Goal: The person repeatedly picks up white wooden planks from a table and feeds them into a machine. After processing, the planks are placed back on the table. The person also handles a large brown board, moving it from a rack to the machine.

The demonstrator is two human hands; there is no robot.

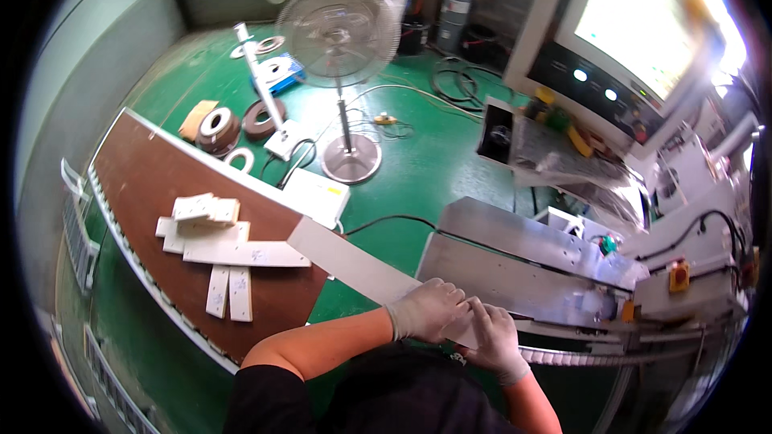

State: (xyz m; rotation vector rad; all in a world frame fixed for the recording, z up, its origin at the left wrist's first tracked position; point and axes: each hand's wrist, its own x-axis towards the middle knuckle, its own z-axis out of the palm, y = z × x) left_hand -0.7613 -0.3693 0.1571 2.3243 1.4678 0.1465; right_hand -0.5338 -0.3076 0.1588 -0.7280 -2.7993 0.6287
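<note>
A long, flat, pale board (351, 264) reaches from the brown tabletop's edge toward my body, passing across the gap to the metal machine bed. My left hand (426, 310), in a thin pale glove, is closed over the board near its close end. At that end my right hand (494, 341), gloved alike, grips the board with its fingers bent over it. Both hands are close together, just in front of my dark shirt. The undersides of the fingers are hidden.
Left, a brown table (137, 185) bears a pile of white boards (233, 252). Right stands a machine with a metal bed (498, 269) and a lit screen (635, 12). A standing fan (339, 36), tape rolls (217, 128) and cables lie or stand on the green floor.
</note>
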